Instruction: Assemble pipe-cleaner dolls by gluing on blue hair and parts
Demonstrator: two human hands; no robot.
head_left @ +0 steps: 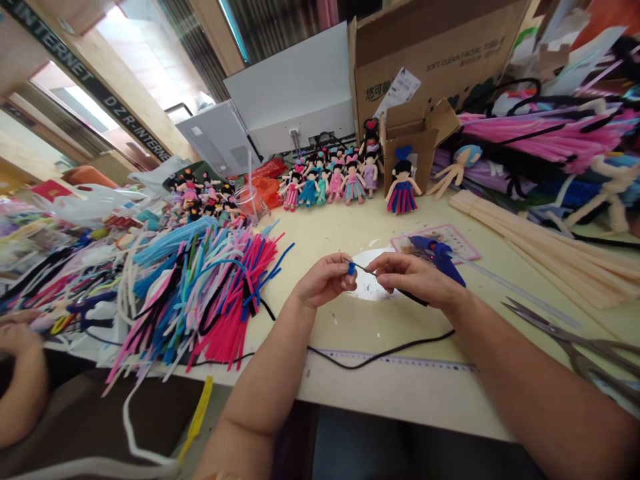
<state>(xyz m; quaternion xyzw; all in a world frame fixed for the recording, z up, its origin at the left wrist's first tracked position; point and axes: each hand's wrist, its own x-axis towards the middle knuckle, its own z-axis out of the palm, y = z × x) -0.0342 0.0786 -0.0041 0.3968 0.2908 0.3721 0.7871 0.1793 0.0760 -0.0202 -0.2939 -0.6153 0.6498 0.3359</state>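
My left hand [330, 277] pinches a small blue fuzzy piece [351, 268] between thumb and fingertips. My right hand [413, 277] is closed on a slim dark tool [364, 269], whose thin end reaches the blue piece; its exact kind is not clear. Both hands are raised over a white round sheet [373, 283] on the table. Just behind the right hand lies a blue glue gun [440, 257], partly covered by that hand. A black pipe cleaner [355, 365] curves across the table in front of me.
Pipe cleaners [225, 293] are heaped at left, beige ones [550, 247] at right. Scissors [560, 328] lie beside my right forearm. Small dolls [335, 183] stand at the back near a cardboard box [407, 133]. A ruler [400, 360] runs along the front. Another person's arm [23, 373] is far left.
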